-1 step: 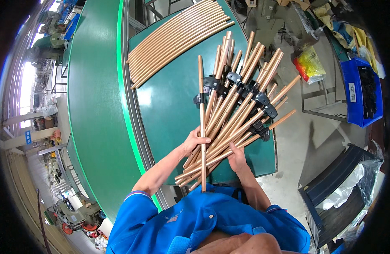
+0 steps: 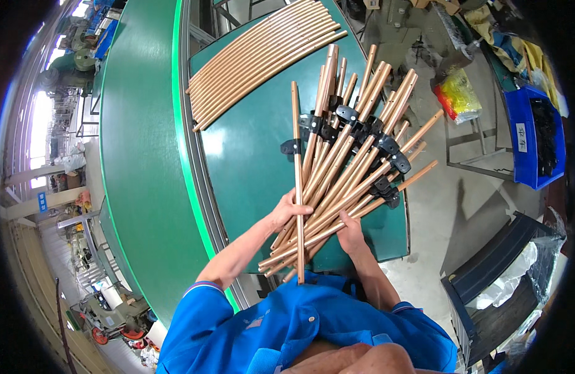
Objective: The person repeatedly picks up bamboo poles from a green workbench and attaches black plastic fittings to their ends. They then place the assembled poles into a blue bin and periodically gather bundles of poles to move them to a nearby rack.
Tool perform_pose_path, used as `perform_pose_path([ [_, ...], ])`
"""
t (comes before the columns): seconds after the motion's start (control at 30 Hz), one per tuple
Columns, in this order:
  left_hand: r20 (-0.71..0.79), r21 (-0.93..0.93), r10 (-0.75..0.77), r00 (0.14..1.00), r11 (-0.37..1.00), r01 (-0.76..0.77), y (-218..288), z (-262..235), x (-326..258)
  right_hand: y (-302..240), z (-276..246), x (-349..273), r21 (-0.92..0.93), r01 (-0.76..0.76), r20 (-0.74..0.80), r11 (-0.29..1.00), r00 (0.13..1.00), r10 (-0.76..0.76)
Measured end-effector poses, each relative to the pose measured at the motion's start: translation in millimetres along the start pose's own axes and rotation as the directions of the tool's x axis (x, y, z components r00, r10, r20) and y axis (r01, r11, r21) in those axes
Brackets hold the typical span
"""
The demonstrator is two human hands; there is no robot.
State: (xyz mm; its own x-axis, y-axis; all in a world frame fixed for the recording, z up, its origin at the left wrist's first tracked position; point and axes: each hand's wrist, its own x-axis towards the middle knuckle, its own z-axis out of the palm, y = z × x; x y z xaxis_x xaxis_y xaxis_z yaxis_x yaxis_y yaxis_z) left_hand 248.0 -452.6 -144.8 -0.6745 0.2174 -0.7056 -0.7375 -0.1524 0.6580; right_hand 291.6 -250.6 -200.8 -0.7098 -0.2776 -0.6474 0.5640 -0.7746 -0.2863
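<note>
A fanned bundle of copper-coloured metal tubes (image 2: 328,181) lies between my two hands over the green table, its lower ends close to my blue shirt. Black plastic clamps (image 2: 387,144) sit around the tubes partway up. My left hand (image 2: 289,210) grips the bundle from the left, with its thumb across the leftmost tube (image 2: 299,230), which stands apart from the others at its top. On the right, my right hand (image 2: 350,233) closes around the lower part of the bundle, thumb up along the tubes. Most fingers of both hands are hidden beneath the tubes.
More copper-coloured tubes (image 2: 262,59) lie in a row on the green table (image 2: 237,162). A long green conveyor belt (image 2: 141,143) runs along the left. To the right are a blue bin (image 2: 524,168) of black parts, a yellow-red package (image 2: 457,95) and a black frame (image 2: 487,252).
The bundle has shifted very slightly. The black clamp on the leftmost tube has turned a little outward to the left. Both hands keep nearly the same places.
</note>
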Motion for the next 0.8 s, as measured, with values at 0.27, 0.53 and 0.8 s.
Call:
perform_pose_path([
  [0.27,0.051,-0.122,-0.055,0.997,0.991,0.061,-16,13,-7,-9,-16,-1,-0.246,-0.06,-0.018,0.967,0.998,0.057],
  [0.53,-0.004,-0.085,0.11,0.994,0.99,-0.11,-8,30,-11,-16,0,2,-0.223,-0.037,-0.037,0.974,0.999,0.03],
  [0.8,0.007,-0.08,0.109,0.994,0.991,-0.108,-12,29,-17,-18,11,-9,-0.253,-0.002,-0.056,0.967,0.998,-0.013],
])
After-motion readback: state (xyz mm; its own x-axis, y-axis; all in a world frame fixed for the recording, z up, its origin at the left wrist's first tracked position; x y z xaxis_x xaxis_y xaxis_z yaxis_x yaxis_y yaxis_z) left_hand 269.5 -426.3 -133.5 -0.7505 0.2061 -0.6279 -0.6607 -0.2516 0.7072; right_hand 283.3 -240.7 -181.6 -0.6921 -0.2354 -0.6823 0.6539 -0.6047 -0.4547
